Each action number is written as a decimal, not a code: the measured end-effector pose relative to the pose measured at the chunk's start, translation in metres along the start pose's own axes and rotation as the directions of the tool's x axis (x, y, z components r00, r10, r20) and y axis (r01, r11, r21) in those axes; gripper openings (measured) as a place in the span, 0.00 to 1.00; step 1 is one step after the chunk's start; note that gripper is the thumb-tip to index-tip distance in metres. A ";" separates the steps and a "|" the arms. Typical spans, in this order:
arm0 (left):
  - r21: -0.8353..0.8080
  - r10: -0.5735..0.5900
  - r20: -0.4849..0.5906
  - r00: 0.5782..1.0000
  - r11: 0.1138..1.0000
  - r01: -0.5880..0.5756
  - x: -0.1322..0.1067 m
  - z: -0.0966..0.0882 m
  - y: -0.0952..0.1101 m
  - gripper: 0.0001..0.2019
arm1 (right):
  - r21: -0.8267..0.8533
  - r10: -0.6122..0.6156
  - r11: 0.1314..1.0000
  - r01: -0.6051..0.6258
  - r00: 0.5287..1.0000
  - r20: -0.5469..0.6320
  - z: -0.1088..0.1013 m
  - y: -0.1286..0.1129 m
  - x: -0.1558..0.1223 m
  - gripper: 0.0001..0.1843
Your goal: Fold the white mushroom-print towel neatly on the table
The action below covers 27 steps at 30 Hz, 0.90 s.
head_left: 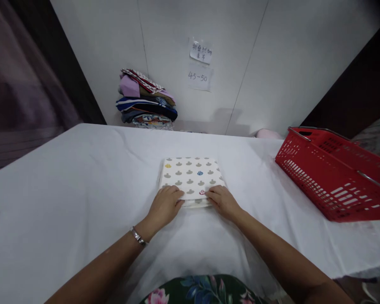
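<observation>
A folded white cloth [190, 175] lies flat on the table in front of me, printed with rows of grey mushroom shapes and a few coloured ones in yellow, blue and red. Its layers show along the near edge. My left hand [167, 202], with a silver bracelet at the wrist, grips the near left corner between thumb and fingers. At the near right corner, my right hand [222, 202] is closed on the same edge, fingers on top and thumb toward the edge. The two hands are apart, with the middle of that edge visible between them.
A white sheet [66, 190] covers the table. On the right stands a red plastic basket [332, 177] with metal handles. Beyond the far edge, a stack of folded fabrics [147, 103] sits against the white wall, where handwritten paper signs [200, 78] hang.
</observation>
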State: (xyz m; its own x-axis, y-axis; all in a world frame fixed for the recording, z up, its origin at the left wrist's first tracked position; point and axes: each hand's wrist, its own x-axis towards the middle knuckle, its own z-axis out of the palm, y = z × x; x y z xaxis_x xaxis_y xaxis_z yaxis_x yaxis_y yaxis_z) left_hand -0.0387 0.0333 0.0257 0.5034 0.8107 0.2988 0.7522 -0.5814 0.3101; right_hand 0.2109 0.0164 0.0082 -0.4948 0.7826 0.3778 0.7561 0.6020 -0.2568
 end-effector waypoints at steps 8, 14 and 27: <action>-0.187 -0.092 -0.018 0.996 0.979 0.087 0.009 -0.010 -0.004 0.06 | 0.189 0.078 0.980 -0.055 0.990 -0.119 0.008 0.008 -0.005 0.12; -0.051 -0.010 -0.136 0.991 0.999 0.003 0.000 -0.008 0.002 0.09 | 0.240 0.076 0.970 -0.036 0.984 -0.160 0.008 0.007 -0.008 0.12; 0.018 0.160 -0.060 0.985 0.987 -0.160 -0.011 -0.003 0.000 0.11 | 0.065 -0.033 0.997 0.039 0.996 -0.085 0.007 -0.003 -0.016 0.14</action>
State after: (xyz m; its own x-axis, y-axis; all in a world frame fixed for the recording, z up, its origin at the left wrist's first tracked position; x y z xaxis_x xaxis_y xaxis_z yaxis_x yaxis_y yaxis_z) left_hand -0.0453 0.0245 0.0252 0.5912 0.7014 0.3981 0.6697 -0.7020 0.2422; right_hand 0.2136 0.0026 -0.0033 -0.4810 0.7460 0.4606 0.7069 0.6408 -0.2996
